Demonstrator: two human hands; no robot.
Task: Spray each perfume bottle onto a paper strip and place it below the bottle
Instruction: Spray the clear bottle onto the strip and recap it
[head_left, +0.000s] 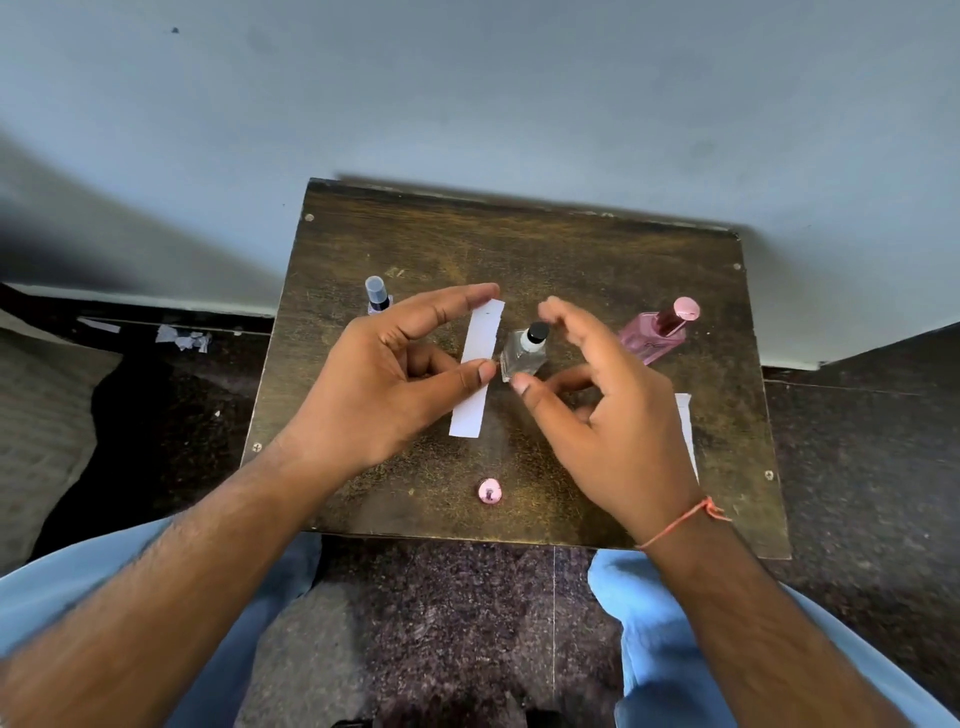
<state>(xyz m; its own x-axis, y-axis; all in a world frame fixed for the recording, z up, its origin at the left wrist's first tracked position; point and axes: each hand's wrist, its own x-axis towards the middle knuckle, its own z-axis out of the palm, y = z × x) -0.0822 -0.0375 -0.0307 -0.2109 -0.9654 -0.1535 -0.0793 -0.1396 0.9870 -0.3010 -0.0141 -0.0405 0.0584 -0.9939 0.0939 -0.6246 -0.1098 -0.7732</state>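
A small clear perfume bottle (521, 352) with a black top stands mid-table. My left hand (400, 369) holds a white paper strip (475, 379) just left of it, thumb pressed on the strip's edge and index finger stretched over its top end. My right hand (613, 415) curves around the bottle from the right. Its thumb tip is at the bottle's base and its blurred fingers hover just above the cap without closing on it. A pink bottle (655, 335) stands at the right, with a second strip (685, 426) below it, partly hidden by my right hand. A small capped bottle (377, 297) stands at the left.
A pink round cap (489, 491) lies near the front edge of the small brown table (571, 249). A wall is close behind the table. Paper scraps (182, 338) lie on the dark floor at the left. My knees in blue trousers sit in front of the table.
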